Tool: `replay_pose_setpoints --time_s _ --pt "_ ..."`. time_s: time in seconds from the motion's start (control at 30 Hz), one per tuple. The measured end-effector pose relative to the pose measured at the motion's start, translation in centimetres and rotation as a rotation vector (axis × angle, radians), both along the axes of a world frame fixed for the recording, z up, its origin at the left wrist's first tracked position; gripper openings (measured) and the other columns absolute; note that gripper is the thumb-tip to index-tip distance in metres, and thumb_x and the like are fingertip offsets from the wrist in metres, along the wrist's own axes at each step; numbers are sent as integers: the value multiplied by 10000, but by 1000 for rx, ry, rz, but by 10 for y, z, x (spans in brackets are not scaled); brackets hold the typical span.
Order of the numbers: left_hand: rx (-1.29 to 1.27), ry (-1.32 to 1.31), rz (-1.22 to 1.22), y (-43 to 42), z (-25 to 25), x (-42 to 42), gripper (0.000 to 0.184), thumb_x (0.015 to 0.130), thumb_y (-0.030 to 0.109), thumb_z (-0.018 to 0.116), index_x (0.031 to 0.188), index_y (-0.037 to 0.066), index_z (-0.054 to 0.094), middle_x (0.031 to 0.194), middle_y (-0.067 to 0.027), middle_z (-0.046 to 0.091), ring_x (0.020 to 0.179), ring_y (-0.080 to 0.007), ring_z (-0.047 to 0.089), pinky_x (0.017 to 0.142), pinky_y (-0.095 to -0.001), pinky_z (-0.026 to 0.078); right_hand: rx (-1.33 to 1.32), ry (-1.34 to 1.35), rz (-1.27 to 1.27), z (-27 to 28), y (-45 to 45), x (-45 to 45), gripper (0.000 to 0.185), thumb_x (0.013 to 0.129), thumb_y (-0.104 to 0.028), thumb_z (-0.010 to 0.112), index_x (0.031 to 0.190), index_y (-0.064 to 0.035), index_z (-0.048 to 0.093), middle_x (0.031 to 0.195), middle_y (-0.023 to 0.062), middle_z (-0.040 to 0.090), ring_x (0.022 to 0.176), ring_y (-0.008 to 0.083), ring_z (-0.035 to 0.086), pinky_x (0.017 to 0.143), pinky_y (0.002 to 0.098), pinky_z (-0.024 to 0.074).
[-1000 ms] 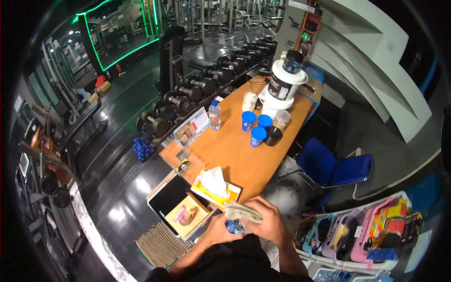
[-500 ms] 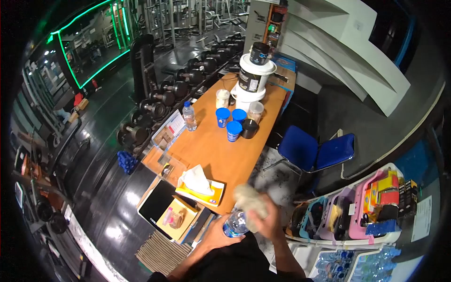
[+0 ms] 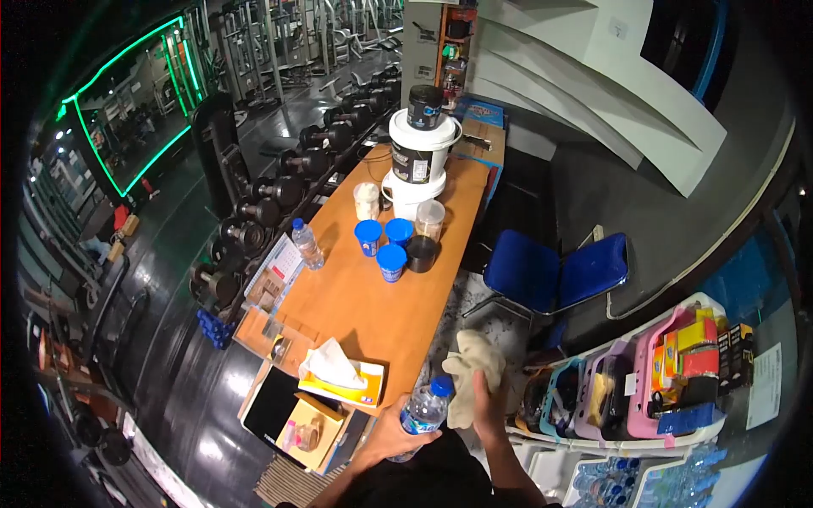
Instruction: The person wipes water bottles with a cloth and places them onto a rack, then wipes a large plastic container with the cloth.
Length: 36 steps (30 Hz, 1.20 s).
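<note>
My left hand (image 3: 391, 438) is wrapped round a clear plastic water bottle (image 3: 421, 413) with a blue cap, tilted slightly, near the front end of the wooden table. Just right of the bottle, my right hand (image 3: 489, 408) grips a crumpled beige cloth (image 3: 472, 371), which hangs up and over the fingers. Cloth and bottle are close together; whether they touch I cannot tell. A yellow and white tissue box (image 3: 364, 383) with a tissue sticking out lies on the table ahead of my left hand.
On the wooden table (image 3: 339, 296) stand blue-lidded tubs (image 3: 391, 258), another water bottle (image 3: 307, 245) and stacked white buckets (image 3: 417, 157). A blue folding chair (image 3: 522, 267) is to the right. Baskets (image 3: 652, 372) and bottled water (image 3: 601, 483) sit at lower right; dumbbells (image 3: 278, 190) line the left.
My right hand has drawn the cloth off the bottle's top to the right, so the blue cap now shows. The view has shifted slightly. The left hand still holds the bottle.
</note>
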State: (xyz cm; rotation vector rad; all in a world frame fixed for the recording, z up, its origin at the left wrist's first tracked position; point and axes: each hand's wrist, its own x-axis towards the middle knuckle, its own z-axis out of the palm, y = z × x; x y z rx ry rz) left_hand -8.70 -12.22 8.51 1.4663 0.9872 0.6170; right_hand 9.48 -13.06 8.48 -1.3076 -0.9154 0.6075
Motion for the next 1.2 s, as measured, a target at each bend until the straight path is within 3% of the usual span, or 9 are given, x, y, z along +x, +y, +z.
replay_pose_setpoints --time_s 0.13,0.23,0.37,0.5,0.6,0.73,0.97,1.07,1.2 --pt "66 133 -53 28 3 13 649 613 300 844 1105 15 532 782 -85 647 637 -144 617 607 -288 517 -51 -515 540 91 30 14 304 809 -146 657 1065 4 588 1026 117 644 1000 200 609 848 318 469" --pt "-60 180 -74 50 20 25 645 620 359 832 1076 4 547 749 -112 652 643 -185 648 626 -318 522 -337 -317 593 98 57 31 341 813 -154 672 1099 2 573 1029 97 650 998 181 610 868 294 459" --pt "-116 97 -72 68 22 39 630 633 339 835 1077 6 536 690 -76 640 541 -157 612 542 -294 503 -195 -76 388 28 91 52 323 894 -204 620 1135 3 562 1007 79 647 917 174 631 819 296 489" --pt "124 18 -58 77 13 53 623 630 327 835 1072 5 538 793 -115 659 690 -184 650 663 -314 520 -112 540 200 12 100 55 320 882 -187 597 1149 -17 552 1034 103 634 958 191 609 831 329 488" --pt "-112 80 -67 78 33 57 637 622 333 837 1072 -7 541 884 -142 665 814 -216 654 768 -328 507 -2 38 303 38 81 61 330 844 -136 611 1147 -16 557 1052 115 631 968 192 609 840 330 484" --pt "133 110 -68 65 19 52 645 623 335 834 1077 -12 534 857 -142 665 785 -210 657 742 -323 512 -103 -330 580 93 61 54 358 834 -143 657 1149 -8 556 1036 126 640 969 189 614 845 309 474" --pt "-54 52 -111 11 -3 26 666 682 147 800 1232 -11 459 1031 -74 613 899 -150 594 836 -305 485 -79 337 195 26 28 24 344 894 -185 621 1159 19 537 1070 107 631 994 203 596 865 320 461" --pt "-264 -180 -4 -14 12 24 651 756 135 760 1286 7 405 913 -91 628 814 -170 641 666 -305 558 28 31 -92 36 -9 5 340 896 -139 591 1185 25 521 1118 146 599 1028 224 580 876 324 454" --pt "-225 -300 -99 -34 -22 11 589 846 -9 586 1351 7 285 1037 -102 558 842 -164 627 693 -310 586 136 -542 85 65 -52 -11 423 834 -17 575 1242 37 478 1308 195 503 1203 301 509 1000 337 393"
